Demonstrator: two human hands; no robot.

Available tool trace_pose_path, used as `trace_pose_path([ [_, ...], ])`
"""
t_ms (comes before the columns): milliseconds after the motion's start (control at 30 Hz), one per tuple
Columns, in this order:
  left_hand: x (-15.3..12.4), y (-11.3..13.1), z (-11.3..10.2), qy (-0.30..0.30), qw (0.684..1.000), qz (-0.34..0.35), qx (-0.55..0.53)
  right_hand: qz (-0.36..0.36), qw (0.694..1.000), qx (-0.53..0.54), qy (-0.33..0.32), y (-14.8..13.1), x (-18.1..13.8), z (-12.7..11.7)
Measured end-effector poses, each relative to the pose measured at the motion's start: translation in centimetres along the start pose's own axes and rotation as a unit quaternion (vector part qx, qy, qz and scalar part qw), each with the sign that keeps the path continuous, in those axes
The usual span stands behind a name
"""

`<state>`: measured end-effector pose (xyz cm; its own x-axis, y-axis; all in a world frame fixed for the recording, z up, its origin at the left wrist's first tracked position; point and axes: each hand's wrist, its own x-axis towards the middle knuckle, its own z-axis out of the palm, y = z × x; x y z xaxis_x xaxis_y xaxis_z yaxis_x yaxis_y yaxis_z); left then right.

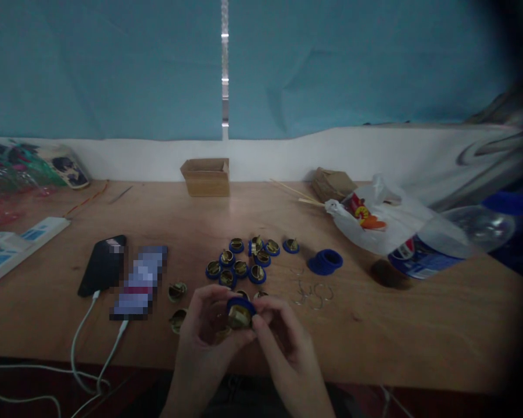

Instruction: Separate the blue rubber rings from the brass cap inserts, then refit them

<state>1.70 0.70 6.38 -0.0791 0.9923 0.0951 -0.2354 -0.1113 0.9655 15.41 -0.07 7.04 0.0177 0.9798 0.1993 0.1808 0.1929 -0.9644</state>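
My left hand (204, 331) and my right hand (283, 342) meet above the table's near edge, both pinched on one small brass part with a blue ring (239, 312). Just beyond them lies a cluster of several brass parts with blue rings (244, 261). Two bare brass parts (177, 290) lie to the left of my hands. A stack of loose blue rings (325, 261) sits to the right of the cluster, with a few thin wire hooks (314, 293) in front of it.
A black phone (102, 264) and a second device lie at the left, with white cables (82, 342) running off the wooden table (418, 325). A small cardboard box (206, 177) stands at the back. A plastic bag (383, 223) and a lying plastic bottle (444, 244) are at the right.
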Motion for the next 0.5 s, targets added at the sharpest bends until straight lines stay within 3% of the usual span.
trace_pose_path([
  [267, -0.4, 0.0, 0.0, -0.046, 0.977, 0.103, 0.183, -0.023, 0.999, -0.012, -0.021, 0.2, 0.0, -1.5],
  [367, -0.4, 0.3, 0.0, -0.05, 0.979, 0.11, 0.164, -0.04, 0.999, -0.025, -0.002, 0.3, 0.1, -1.4],
  [500, -0.3, 0.7, -0.4, -0.08, 0.993, 0.067, 0.058, -0.093, 0.994, -0.056, 0.033, 0.0, 0.0, -1.1],
])
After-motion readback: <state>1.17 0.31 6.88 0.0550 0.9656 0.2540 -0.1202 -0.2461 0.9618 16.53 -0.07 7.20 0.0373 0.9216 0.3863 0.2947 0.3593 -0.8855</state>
